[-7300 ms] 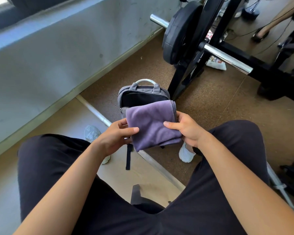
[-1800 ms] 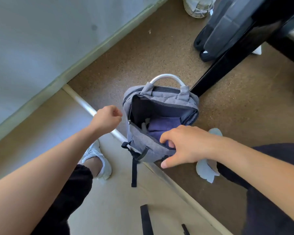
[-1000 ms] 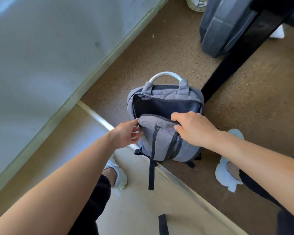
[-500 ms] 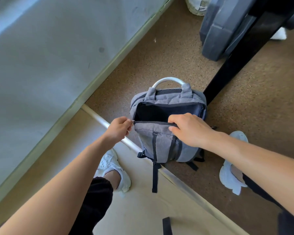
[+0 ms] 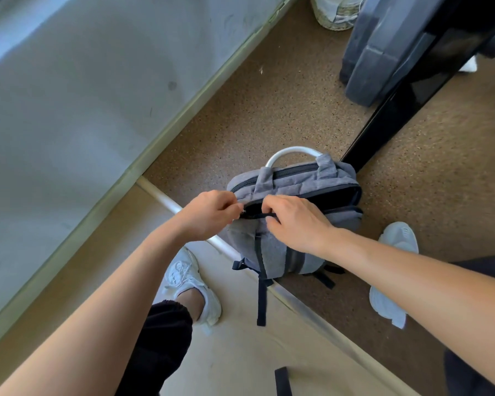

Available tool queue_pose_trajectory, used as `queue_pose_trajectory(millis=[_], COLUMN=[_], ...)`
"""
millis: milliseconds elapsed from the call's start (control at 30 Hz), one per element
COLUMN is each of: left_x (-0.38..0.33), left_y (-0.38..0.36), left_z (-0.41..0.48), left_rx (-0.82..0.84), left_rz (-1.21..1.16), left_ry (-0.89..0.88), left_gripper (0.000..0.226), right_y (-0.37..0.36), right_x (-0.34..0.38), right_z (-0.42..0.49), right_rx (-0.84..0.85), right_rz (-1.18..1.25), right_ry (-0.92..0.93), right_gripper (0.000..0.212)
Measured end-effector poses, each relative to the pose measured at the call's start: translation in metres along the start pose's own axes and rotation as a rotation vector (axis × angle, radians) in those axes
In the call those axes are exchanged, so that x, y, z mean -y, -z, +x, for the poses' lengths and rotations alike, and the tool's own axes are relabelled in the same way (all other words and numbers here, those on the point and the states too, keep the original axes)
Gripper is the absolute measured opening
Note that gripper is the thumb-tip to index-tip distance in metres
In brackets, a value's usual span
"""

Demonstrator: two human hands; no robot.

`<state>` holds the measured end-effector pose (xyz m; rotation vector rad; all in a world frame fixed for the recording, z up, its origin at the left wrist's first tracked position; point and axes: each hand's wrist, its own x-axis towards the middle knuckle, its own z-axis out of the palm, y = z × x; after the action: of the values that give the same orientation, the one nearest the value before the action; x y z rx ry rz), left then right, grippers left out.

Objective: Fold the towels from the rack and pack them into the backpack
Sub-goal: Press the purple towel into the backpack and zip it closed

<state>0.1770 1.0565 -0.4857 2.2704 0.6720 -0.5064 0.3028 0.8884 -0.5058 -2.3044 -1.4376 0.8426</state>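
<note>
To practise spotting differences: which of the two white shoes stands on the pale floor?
The left shoe; the right shoe stands on the brown speckled flooring instead.

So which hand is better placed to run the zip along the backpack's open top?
Probably the left hand: it pinches at the left corner of the backpack opening, where the zip seems to start. The right hand grips the front edge, steadying it; the gap runs rightward.

One backpack (image 5: 297,182), one left hand (image 5: 209,214), one right hand (image 5: 297,224), two white sneakers (image 5: 193,284) (image 5: 395,270).
</note>
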Motion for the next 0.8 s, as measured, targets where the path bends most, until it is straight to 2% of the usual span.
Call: queue_pose_trajectory(millis=[200,367,533,667,800], left_x=[-0.005,0.004,0.012,0.016,0.023], left_y=[-0.007,-0.005,0.007,-0.002,-0.017], left_z=[0.002,-0.006,-0.018,-0.015,-0.011], left_rx=[-0.068,-0.061,-0.048,-0.108,-0.020], left_rz=[0.013,-0.029,-0.217,-0.107,0.128], left_ry=[0.036,-0.011,0.020,0.026,-0.018], left_gripper=[0.037,0.027,0.034,0.030,0.043], right_y=[-0.014,-0.024,-0.023,-0.016,-0.011], right_x=[0.025,0.031,0.024,0.018,0.016], right_z=[0.009,0.023,0.031,0.035,0.034], right_rx=[-0.144,-0.209,-0.175,-0.073,-0.033], right_rz=[0.194,0.168,0.398,0.465,0.446], right_ry=[0.012,0.074,-0.014,-0.018,0.000], right_gripper=[0.027,0.019,0.007,0.008,0.005])
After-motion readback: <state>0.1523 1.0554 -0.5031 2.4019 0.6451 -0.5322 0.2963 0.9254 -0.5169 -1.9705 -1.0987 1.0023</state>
